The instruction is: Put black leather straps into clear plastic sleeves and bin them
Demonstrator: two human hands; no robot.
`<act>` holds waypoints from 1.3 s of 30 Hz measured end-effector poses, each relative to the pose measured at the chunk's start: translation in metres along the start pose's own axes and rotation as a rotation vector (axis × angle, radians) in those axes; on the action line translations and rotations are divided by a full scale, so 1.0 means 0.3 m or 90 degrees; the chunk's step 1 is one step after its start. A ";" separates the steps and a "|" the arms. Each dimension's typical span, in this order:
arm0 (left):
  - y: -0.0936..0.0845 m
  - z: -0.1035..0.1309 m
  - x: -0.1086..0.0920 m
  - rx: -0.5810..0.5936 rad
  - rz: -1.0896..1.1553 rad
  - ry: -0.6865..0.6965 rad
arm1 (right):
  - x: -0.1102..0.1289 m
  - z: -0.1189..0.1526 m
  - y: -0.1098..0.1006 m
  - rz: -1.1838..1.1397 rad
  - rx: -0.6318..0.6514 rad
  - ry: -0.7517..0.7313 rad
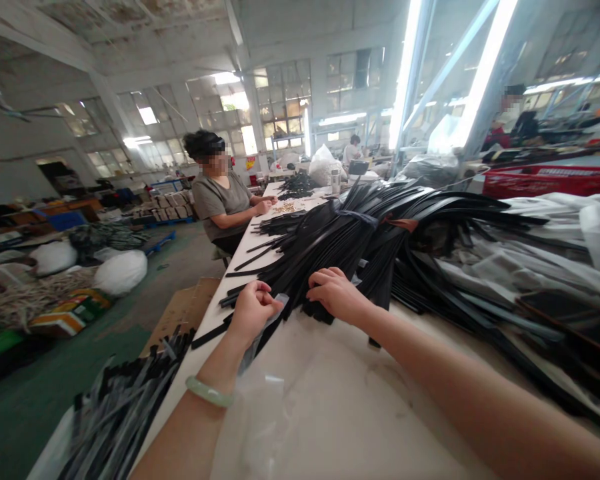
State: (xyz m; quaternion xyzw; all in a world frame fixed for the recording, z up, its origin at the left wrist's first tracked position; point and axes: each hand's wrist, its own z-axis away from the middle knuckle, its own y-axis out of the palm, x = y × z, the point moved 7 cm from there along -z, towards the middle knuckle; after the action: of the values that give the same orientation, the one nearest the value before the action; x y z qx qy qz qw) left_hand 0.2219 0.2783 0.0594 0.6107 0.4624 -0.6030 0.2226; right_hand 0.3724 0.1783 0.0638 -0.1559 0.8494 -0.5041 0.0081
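My left hand [254, 312], with a pale green bangle [209, 392] on the wrist, pinches a clear plastic sleeve [260, 337] that hangs down beside the table's left edge. To its right, my right hand [336, 293] has its fingers curled over the ends of the black straps [305, 257]; what lies between its fingertips is hidden. These long flat straps form a large bundle, with a dark tie [355, 215] around one part and a brown band [404, 225] around another.
Another person [223, 193] sits at the table's far left side, hands near small tan pieces [285, 207]. Sleeved black straps [125, 407] stand in a heap at lower left, near a cardboard sheet [180, 313]. White fabric [555, 247] and a red crate [550, 180] are at right.
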 end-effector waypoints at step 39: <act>0.096 0.042 -0.071 0.134 -0.263 0.097 | 0.036 -0.008 -0.067 0.130 0.044 0.005</act>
State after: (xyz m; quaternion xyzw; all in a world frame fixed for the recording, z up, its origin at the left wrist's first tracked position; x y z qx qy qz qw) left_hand 0.2426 0.2478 0.0691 0.5670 0.5273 -0.6328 -0.0056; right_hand 0.3670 0.1685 0.0838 -0.0662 0.8431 -0.5301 0.0610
